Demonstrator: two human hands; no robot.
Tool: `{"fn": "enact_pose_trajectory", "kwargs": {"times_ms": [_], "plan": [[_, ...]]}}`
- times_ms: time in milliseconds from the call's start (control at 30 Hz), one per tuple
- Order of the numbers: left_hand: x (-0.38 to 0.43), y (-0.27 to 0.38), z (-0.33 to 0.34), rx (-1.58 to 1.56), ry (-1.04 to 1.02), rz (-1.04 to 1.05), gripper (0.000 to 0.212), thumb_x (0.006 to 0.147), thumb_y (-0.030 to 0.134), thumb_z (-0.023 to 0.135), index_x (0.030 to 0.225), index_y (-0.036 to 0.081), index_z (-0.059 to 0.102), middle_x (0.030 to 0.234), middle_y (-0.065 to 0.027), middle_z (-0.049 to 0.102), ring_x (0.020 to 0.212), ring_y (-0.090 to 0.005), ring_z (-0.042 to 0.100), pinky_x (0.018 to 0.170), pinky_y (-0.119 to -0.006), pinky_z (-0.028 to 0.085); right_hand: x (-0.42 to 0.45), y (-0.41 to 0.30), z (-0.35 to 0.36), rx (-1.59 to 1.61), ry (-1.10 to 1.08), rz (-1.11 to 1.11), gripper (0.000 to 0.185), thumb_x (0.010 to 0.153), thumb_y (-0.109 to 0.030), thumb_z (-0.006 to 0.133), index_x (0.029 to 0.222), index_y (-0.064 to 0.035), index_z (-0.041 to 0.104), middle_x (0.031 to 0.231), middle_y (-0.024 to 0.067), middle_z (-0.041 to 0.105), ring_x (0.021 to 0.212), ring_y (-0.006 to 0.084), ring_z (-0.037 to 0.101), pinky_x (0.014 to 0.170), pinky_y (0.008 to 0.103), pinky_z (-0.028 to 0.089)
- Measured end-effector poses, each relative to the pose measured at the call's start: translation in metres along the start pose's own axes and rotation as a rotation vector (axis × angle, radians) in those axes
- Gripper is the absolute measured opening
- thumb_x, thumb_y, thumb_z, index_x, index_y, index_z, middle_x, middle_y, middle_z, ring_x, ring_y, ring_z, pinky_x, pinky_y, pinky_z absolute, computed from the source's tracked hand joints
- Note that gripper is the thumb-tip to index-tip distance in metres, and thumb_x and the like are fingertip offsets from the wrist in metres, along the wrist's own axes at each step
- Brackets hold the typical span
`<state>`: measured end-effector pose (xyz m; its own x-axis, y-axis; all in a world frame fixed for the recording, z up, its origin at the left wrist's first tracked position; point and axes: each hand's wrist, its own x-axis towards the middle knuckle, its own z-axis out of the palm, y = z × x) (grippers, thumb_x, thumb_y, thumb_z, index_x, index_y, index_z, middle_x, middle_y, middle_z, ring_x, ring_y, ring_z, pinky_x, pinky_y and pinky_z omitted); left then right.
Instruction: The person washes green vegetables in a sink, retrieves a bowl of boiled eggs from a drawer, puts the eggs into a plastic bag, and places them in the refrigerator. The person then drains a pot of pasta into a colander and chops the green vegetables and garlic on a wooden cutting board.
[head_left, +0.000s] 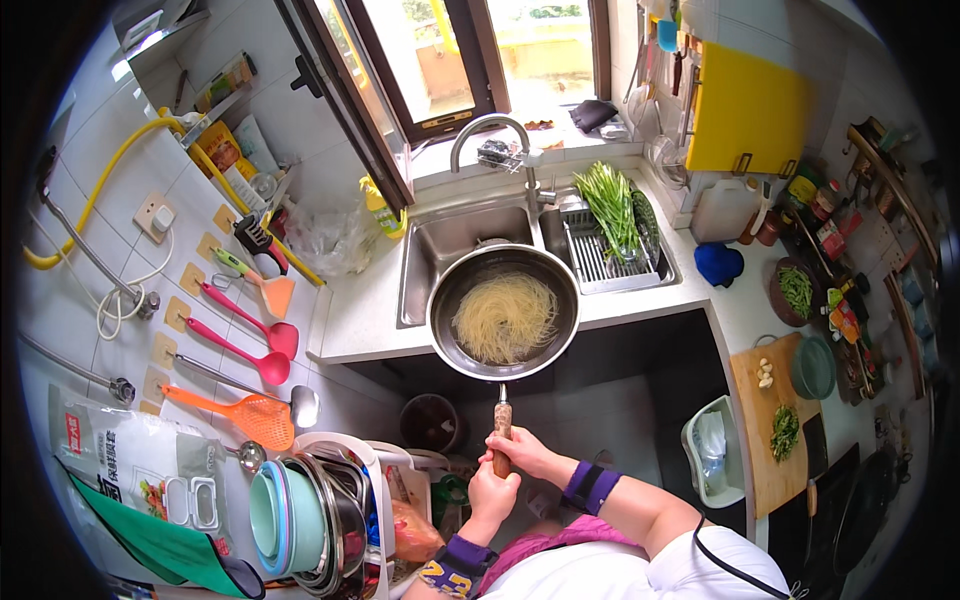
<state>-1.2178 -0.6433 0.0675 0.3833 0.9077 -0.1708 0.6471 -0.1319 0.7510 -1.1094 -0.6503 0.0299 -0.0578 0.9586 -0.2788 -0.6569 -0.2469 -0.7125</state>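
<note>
Both of my hands hold the wooden handle (502, 435) of a frying pan (442, 330), out in front of my body. My left hand (491, 491) is wrapped around the end of the handle, and my right hand (523, 450) grips it just beside and slightly farther up. Thin pale noodles (506, 315) lie in a swirl on the dark inside of the pan. The pan is over the front edge of the steel sink (420, 247), under the curved faucet (491, 120). Whether it rests on the edge cannot be told.
Green stalks (607, 202) lie on a drying rack (600, 262) in the sink's right basin. On the right counter are a cutting board (765, 427) with garlic and chopped greens, and a green bowl (813, 367). Stacked bowls (300, 517) stand lower left, below hanging utensils (259, 420).
</note>
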Motion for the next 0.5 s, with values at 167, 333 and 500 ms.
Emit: {"fn": "enact_pose_trajectory", "kwargs": {"times_ms": [167,333,500], "plan": [[0.003,0.005,0.004,-0.046,0.011,-0.01,0.035,0.063,0.017,0.056,0.093,0.001,0.054,0.076,-0.0208,0.059,0.073,-0.0368,0.058,0.067,-0.041,0.046,0.001,-0.003,-0.002,-0.003,-0.003,0.005,0.012,0.084,-0.014,0.053,0.084,-0.0028,0.049,0.075,0.0059,0.057,0.073,0.0162,0.06,0.07,0.0296,0.049],[0.004,0.003,0.007,-0.049,-0.027,-0.066,0.033,0.063,0.016,0.057,0.092,0.0,0.054,0.076,-0.0201,0.059,0.074,-0.036,0.058,0.067,-0.041,0.046,0.001,-0.004,-0.006,-0.016,-0.013,-0.001,0.012,0.084,-0.014,0.053,0.084,-0.0027,0.049,0.075,0.0059,0.057,0.073,0.0159,0.06,0.07,0.0295,0.049],[0.0,0.003,0.011,-0.108,-0.048,-0.143,0.031,0.063,0.016,0.057,0.09,0.0,0.055,0.076,-0.0197,0.059,0.074,-0.0352,0.058,0.067,-0.04,0.046,-0.001,-0.003,-0.007,-0.055,0.002,0.0,0.014,0.084,-0.016,0.054,0.085,-0.0027,0.049,0.074,0.0057,0.058,0.072,0.0159,0.06,0.069,0.0293,0.05]]}}
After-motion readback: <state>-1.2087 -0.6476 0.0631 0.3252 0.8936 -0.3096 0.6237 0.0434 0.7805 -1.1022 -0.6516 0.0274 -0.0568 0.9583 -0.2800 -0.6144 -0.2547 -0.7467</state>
